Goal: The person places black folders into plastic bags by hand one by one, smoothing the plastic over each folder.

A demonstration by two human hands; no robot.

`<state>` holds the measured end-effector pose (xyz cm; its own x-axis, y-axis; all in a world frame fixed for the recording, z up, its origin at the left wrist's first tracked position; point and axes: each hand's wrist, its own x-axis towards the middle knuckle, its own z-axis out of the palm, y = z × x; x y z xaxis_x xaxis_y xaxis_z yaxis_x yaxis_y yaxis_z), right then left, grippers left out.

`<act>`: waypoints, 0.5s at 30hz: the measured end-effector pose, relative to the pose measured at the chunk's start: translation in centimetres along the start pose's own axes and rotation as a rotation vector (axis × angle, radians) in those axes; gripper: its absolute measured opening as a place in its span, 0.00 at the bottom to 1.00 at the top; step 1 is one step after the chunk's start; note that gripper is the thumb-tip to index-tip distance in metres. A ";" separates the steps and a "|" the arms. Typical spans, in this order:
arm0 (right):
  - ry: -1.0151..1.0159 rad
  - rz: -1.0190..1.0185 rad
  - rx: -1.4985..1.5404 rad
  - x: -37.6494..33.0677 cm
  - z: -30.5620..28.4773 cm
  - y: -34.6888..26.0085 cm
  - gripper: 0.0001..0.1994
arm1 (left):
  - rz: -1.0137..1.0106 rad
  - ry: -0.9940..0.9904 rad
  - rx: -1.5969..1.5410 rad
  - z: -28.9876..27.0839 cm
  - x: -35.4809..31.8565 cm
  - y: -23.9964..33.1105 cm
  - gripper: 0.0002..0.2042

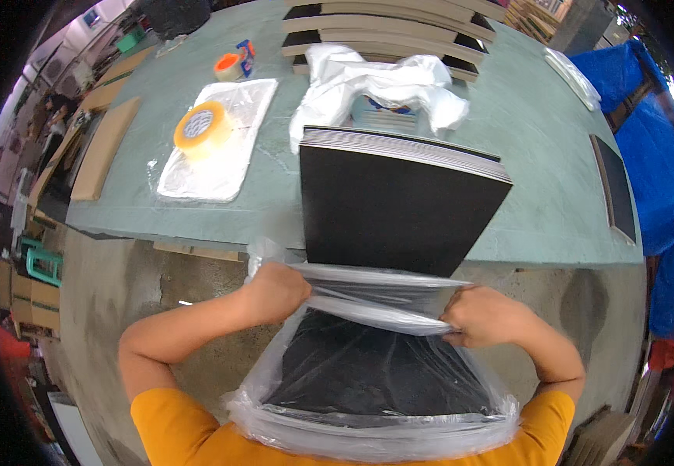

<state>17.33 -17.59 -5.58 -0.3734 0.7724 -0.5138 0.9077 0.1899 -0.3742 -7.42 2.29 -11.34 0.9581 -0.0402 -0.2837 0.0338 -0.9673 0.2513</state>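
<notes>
Along the near edge of the green surface (558, 206) stood a black-faced block (399, 202), and just in front of it the left hand (279, 293) and right hand (483, 316), apart, gripped opposite sides of a clear plastic bag (380, 373).

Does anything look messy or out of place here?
Nothing looks clearly spilled or broken. What stands out is the crumpled white plastic beyond the black stack on the table: it lies bunched up, whereas the white pack under the tape roll lies flat.
</notes>
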 end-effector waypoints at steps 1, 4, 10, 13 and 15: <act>0.322 0.157 0.106 -0.8 -2.0 -0.6 0.09 | 0.013 -0.059 -0.028 0.4 -0.2 0.0 0.10; 1.416 0.373 0.348 -1.7 -2.7 3.9 0.10 | 0.008 -0.103 -0.528 -4.5 0.4 0.7 0.13; 1.217 0.262 -0.090 1.7 -2.2 0.5 0.23 | -0.826 1.065 -0.532 -7.7 0.6 -6.4 0.15; 1.382 0.568 -0.066 1.7 -2.8 3.0 0.36 | -0.369 1.113 -0.039 -4.9 2.4 -7.0 0.24; 1.327 0.583 -0.157 -0.3 -0.9 5.1 0.41 | -0.378 0.844 0.085 -7.4 3.7 -3.4 0.33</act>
<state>22.23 -16.31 -6.60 0.4161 0.7255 0.5483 0.9092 -0.3436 -0.2354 -1.87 7.29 -6.44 0.7784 0.4445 0.4434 0.3969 -0.8956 0.2010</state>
